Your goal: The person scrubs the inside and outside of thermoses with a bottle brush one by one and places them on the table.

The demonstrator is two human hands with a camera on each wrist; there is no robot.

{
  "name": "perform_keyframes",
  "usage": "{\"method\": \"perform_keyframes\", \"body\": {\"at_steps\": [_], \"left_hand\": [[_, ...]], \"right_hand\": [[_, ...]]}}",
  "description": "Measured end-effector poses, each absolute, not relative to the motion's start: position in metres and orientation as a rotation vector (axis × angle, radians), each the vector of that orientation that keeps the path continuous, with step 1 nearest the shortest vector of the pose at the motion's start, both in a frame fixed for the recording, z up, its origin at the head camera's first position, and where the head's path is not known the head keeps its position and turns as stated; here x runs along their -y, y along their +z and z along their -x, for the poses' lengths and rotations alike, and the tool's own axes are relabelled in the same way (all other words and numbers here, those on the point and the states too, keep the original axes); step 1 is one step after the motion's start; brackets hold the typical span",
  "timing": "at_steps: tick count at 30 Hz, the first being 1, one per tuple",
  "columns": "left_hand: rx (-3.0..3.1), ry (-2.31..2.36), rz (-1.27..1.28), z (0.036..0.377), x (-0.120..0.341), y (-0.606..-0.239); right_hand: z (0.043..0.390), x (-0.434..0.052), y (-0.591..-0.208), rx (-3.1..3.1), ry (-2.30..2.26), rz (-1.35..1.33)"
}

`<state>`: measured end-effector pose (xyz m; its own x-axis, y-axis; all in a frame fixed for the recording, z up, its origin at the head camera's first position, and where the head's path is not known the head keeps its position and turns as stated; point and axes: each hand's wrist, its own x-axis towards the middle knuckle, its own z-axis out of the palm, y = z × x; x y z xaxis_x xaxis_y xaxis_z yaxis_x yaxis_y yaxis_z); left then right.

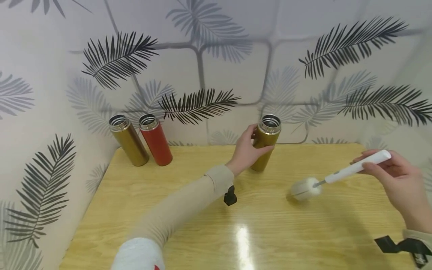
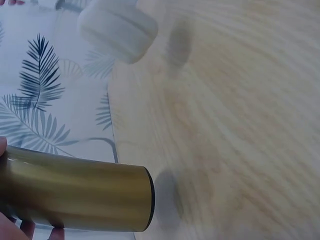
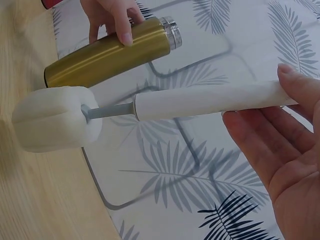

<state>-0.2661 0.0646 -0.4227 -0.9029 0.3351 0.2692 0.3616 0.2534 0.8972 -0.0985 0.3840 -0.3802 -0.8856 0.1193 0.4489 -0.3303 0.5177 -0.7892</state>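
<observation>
My left hand [image 1: 246,152] grips a gold thermos flask [image 1: 261,159] around its upper body, near the back edge of the table. The flask has no lid, and its threaded steel neck shows. In the left wrist view the base of the gold flask [image 2: 90,192] hangs close over the wood, with a shadow beside it. My right hand [image 1: 399,178] pinches the white handle of a bottle brush [image 1: 357,167] between thumb and fingers. The brush's white sponge head [image 3: 55,119] points toward the flask, apart from it, low over the table.
A second gold flask [image 1: 129,144] and a red flask [image 1: 156,142] stand lidless side by side at the back left of the wooden table [image 1: 287,232]. Behind the table's back edge rises a wall [image 1: 233,75] with a feather pattern.
</observation>
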Motion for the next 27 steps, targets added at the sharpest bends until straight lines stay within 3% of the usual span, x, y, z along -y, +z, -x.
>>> {"method": "perform_keyframes", "body": {"at_steps": [17, 27], "left_hand": [[2.511, -1.921, 0.734, 0.207, 0.005, -0.424], [2.483, -1.982, 0.692, 0.19, 0.033, -0.443]], "right_hand": [[0.107, -0.362, -0.373, 1.972, 1.808, -0.393], [0.114, -0.346, -0.37, 2.065, 1.738, -0.368]]}}
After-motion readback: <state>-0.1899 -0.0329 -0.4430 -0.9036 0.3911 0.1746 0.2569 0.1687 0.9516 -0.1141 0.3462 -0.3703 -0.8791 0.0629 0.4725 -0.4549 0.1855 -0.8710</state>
